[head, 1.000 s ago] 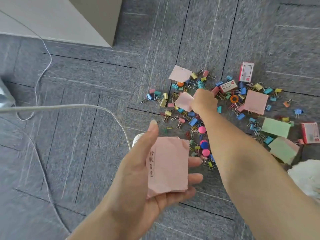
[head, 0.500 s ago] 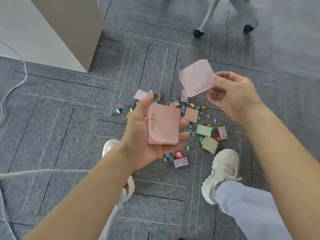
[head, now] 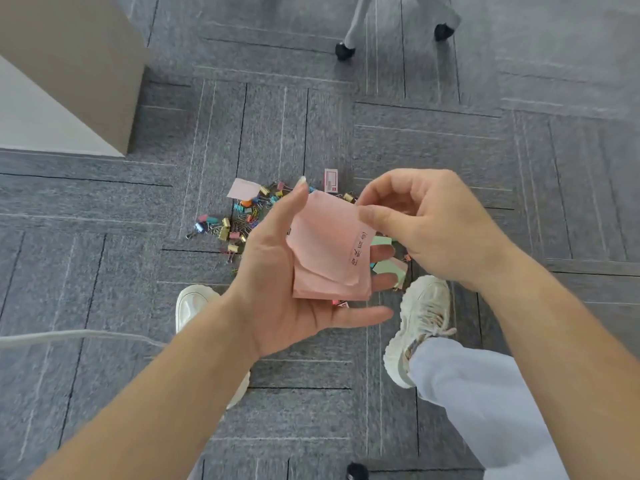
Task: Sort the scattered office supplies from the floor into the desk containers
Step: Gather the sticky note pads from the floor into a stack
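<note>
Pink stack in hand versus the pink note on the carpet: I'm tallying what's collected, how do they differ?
The pink stack rests on the left hand, pinched by the right hand; the floor note lies on the carpet beside the binder clips. The stack is several sheets; the floor note looks single. The stack's top sheet shows handwriting; the floor note shows none. Both are pink.

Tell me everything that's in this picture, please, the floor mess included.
notes: a few, pink, stacked, held
loose note: one, pink, on the grey carpet
slips: two, green, on the carpet, partly hidden
clips: many, mixed colours, scattered on the carpet
box: one, white and red, beyond the clips
cabinet: one, beige, top left
cable: one, white, lower left
chair legs: two, grey, top
shoes: two, white, below
left hand: carries the notes
right hand: pinches the top note
</note>
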`<action>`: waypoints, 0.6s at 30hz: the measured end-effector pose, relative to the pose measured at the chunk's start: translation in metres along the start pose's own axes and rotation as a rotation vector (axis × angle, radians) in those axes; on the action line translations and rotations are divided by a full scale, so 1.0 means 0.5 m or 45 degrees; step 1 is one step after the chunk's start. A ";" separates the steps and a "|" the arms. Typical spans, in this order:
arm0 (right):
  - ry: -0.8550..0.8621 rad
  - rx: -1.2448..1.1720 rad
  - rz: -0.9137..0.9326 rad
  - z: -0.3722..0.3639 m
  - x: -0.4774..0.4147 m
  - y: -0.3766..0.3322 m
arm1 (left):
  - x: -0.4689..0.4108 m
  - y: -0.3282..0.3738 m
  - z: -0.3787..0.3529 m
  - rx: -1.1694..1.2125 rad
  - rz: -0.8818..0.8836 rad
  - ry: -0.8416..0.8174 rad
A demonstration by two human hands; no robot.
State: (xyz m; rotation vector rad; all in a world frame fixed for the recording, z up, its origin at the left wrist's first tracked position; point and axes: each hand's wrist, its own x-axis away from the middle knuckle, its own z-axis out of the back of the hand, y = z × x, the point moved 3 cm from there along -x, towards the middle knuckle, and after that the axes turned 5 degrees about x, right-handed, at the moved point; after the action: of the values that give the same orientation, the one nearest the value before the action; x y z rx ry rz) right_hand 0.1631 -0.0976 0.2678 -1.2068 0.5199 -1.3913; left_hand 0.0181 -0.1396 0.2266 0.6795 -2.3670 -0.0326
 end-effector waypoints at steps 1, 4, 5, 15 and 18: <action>0.000 0.013 0.007 0.003 -0.006 0.002 | -0.002 0.002 -0.003 0.003 -0.006 -0.002; -0.032 0.068 0.022 0.010 -0.022 0.006 | -0.008 0.005 -0.006 0.013 -0.009 0.002; -0.043 0.102 0.032 0.014 -0.026 0.009 | -0.009 0.006 -0.005 0.018 -0.003 -0.001; -0.114 0.193 -0.028 0.010 -0.011 0.028 | -0.015 -0.015 -0.013 0.019 0.067 -0.062; -0.092 0.172 -0.064 0.011 -0.014 0.033 | -0.016 -0.015 -0.014 0.019 0.059 -0.044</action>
State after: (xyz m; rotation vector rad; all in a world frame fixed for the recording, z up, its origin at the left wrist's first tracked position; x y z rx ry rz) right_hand 0.1740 -0.0933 0.2530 -1.1628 0.3417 -1.3971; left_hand 0.0309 -0.1410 0.2256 0.6360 -2.4173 -0.0068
